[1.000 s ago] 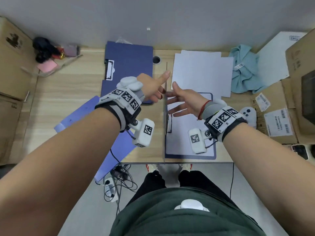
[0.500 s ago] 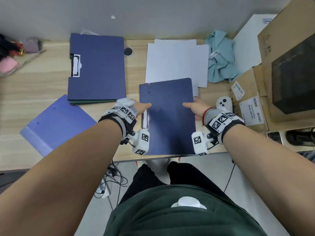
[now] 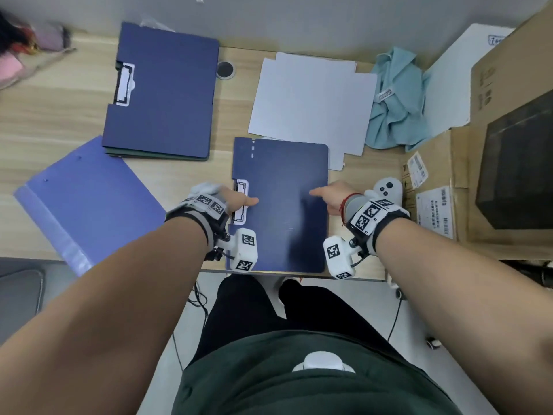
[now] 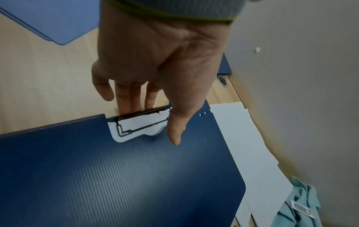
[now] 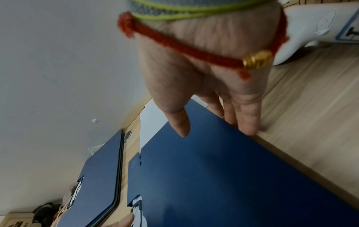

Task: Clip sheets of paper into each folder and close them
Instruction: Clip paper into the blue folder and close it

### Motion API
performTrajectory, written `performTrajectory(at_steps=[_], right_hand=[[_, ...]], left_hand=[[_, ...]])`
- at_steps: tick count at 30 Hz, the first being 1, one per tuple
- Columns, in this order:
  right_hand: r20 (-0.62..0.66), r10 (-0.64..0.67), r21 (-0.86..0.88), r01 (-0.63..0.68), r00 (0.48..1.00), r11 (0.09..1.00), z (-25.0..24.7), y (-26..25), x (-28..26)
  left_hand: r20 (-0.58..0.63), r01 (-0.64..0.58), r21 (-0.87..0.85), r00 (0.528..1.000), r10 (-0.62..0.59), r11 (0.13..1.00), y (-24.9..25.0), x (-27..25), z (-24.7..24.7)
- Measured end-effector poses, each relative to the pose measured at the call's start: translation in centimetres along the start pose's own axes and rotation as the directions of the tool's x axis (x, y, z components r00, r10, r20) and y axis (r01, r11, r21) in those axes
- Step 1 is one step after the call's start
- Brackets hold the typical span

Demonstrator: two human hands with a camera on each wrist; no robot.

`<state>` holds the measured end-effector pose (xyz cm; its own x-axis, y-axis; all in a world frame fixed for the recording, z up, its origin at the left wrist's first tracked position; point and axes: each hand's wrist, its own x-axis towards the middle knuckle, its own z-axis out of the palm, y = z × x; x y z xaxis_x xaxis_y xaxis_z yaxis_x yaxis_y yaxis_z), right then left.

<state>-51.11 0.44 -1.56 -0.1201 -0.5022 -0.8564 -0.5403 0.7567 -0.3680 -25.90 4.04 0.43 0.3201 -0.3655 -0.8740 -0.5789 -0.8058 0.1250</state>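
A dark blue folder (image 3: 281, 205) lies closed on the desk's front edge, its white clip (image 3: 241, 202) showing through a notch on the left side. My left hand (image 3: 239, 202) holds that left edge beside the clip (image 4: 139, 127), thumb on the cover (image 4: 136, 176) and fingers (image 4: 128, 101) down at the edge. My right hand (image 3: 326, 196) holds the right edge the same way, with the thumb on the cover (image 5: 213, 176) and the fingers (image 5: 246, 116) along the side. A loose pile of white paper sheets (image 3: 311, 100) lies just behind the folder.
Closed dark blue folders (image 3: 161, 94) are stacked at the back left. A light purple folder (image 3: 86, 202) lies slanted at the left. A teal cloth (image 3: 398, 100), a white controller (image 3: 386, 190) and cardboard boxes (image 3: 508, 145) crowd the right side.
A second ago the front folder lay open with paper inside and both hands above it. It now lies closed, with a hand on each side edge.
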Motion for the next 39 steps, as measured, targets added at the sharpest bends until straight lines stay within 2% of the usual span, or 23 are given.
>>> performTrajectory(at_steps=[2,4,8,11,14,17,21,26,30,34,39], right_hand=[[0.001,-0.013,0.005,0.013,1.0,1.0,-0.1,-0.1,-0.2],[-0.002,-0.006,0.03,0.006,1.0,1.0,0.1,-0.3,-0.4],[-0.004,-0.015,0.029,0.015,1.0,0.999,0.7,-1.4,-1.0],[-0.029,-0.032,0.087,0.034,0.999,0.996,1.1,-3.4,-1.6],[-0.019,-0.112,0.137,0.113,0.994,0.984,2.1,-6.8,-2.6],[0.035,-0.197,0.198,0.186,0.98,0.962,4.1,-11.0,-4.0],[0.081,-0.262,0.294,0.228,0.962,0.928,6.5,-15.3,-5.1],[0.03,-0.303,0.35,0.274,0.953,0.896,11.0,-22.2,-4.8],[-0.019,-0.279,0.339,0.269,0.96,0.901,13.0,-25.9,-3.3],[-0.026,-0.258,0.285,0.255,0.966,0.924,15.6,-28.6,-2.0],[-0.084,-0.227,0.209,0.24,0.97,0.948,17.1,-29.8,0.1]], left_hand=[[0.03,-0.005,-0.073,1.0,0.007,0.997,-0.3,0.2,0.3],[0.022,-0.074,-0.177,0.997,0.079,0.981,-0.3,-0.4,0.4],[-0.129,-0.227,-0.286,0.972,0.197,0.931,-0.4,3.1,0.0],[-0.188,-0.334,-0.327,0.94,0.285,0.884,0.4,1.8,-3.0],[-0.21,-0.414,-0.364,0.909,0.36,0.834,0.7,0.6,-7.8],[-0.296,-0.446,-0.376,0.889,0.351,0.813,-0.3,1.9,-13.9],[-0.352,-0.432,-0.302,0.879,0.322,0.85,-1.6,4.1,-20.5],[-0.356,-0.332,-0.17,0.899,0.256,0.928,-4.6,6.2,-27.7],[-0.288,-0.273,-0.126,0.93,0.228,0.954,-6.7,6.8,-29.2],[-0.258,-0.143,-0.067,0.959,0.122,0.987,-8.4,8.4,-30.2],[-0.214,-0.119,-0.024,0.971,0.111,0.993,-8.6,11.1,-30.2]])
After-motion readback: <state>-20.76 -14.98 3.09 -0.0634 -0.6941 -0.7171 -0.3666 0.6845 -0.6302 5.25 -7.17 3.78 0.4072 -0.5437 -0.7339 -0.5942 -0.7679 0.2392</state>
